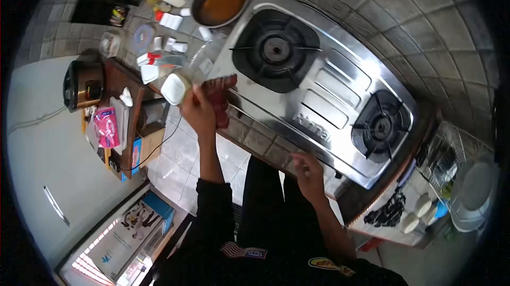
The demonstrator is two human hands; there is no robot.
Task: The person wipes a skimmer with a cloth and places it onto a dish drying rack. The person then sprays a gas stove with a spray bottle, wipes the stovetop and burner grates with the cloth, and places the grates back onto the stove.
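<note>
My left hand is closed on a dark red cloth, which hangs beside the left front corner of the steel two-burner stove. A white-lidded container stands just left of that hand. My right hand is over the counter's front edge, below the stove's front, with its fingers partly curled and apart and nothing visible in them. A metal pan with brownish liquid sits behind the left burner.
Bottles, small containers and packets crowd the counter's back left. A rice cooker and a pink packet rest on a wooden table at left. A dish rack and a black plastic bag are at right.
</note>
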